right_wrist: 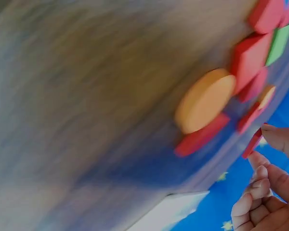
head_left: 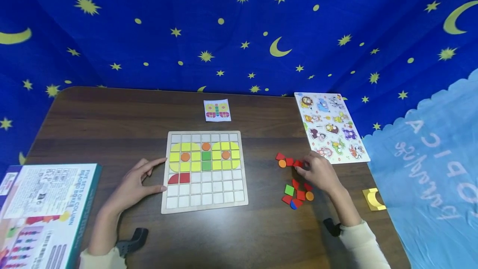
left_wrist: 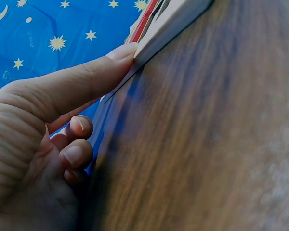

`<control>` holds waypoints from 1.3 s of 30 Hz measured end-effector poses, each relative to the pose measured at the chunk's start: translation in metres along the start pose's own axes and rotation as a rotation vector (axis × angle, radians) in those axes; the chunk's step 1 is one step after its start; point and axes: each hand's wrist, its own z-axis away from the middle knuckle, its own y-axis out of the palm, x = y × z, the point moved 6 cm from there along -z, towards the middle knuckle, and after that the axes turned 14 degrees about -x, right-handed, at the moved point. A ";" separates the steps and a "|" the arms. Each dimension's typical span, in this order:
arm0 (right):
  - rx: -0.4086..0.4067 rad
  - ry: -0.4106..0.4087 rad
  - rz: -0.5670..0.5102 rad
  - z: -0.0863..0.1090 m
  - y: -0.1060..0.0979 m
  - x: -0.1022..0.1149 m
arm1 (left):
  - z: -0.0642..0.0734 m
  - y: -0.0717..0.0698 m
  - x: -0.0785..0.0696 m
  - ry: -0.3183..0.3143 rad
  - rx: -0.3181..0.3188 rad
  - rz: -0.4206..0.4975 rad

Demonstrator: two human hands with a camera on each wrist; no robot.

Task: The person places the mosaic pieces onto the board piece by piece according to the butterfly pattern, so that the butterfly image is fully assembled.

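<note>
My left hand (head_left: 136, 182) rests beside the wooden grid board (head_left: 206, 187), thumb and index fingertip spread apart against its left edge. In the left wrist view the thumb (left_wrist: 86, 79) presses the board's side while the other fingers curl loosely. Yellow tiles, orange discs and two green squares fill upper cells of the board; below them lie a red quarter-round tile (head_left: 173, 179) and a red square tile (head_left: 184, 177). My right hand (head_left: 320, 171) is over the loose pieces at the right, pinching a red tile (right_wrist: 253, 143) between thumb and index finger; the tile's outline is partly hidden.
Loose red tiles, orange discs (head_left: 309, 196), a green square (head_left: 289, 190) and a blue piece (head_left: 293, 206) lie right of the board. A butterfly pattern card (head_left: 217, 110) is behind it. An animal puzzle (head_left: 332, 128) stands back right, a box (head_left: 48, 215) front left.
</note>
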 end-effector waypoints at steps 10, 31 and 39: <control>-0.039 -0.221 -0.089 -0.007 0.006 0.076 | 0.001 0.000 0.001 -0.006 -0.003 0.004; 0.097 -0.501 -0.199 -0.024 0.042 0.209 | 0.002 -0.001 0.001 -0.015 0.005 0.009; 0.141 -0.579 -0.146 -0.027 0.056 0.243 | 0.000 -0.001 0.000 -0.001 0.002 0.009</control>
